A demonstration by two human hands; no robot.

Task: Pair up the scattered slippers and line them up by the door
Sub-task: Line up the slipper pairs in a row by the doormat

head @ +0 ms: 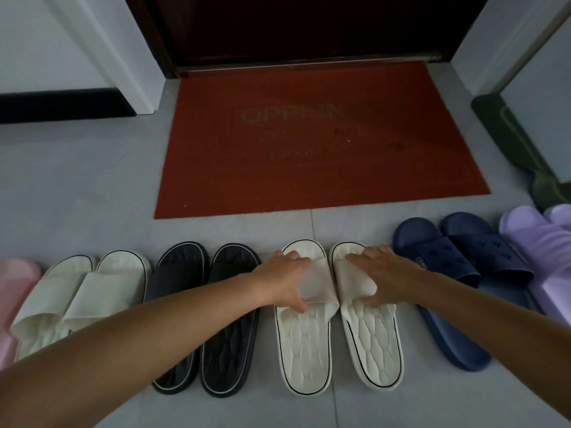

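Both hands are on the middle cream pair, which lies on the floor (77, 180) in front of the red doormat (315, 143) by the door (302, 26).

- Left hand (285, 281): grips the strap of the left cream slipper (304, 350). Fingers are curled over the strap's far edge, and the thumb is at its near edge.
- Right hand (384, 276): grips the strap of the right cream slipper (375, 344) in the same manner, with fingers spread over the strap and the thumb at the near edge.
- The two cream slippers lie side by side, toes toward the doormat, straps touching.

Row, left to right: pink slipper (12, 291), second cream pair (77, 291), dark pair (200, 335), the held pair, navy pair (457, 273), lilac pair (537, 257).
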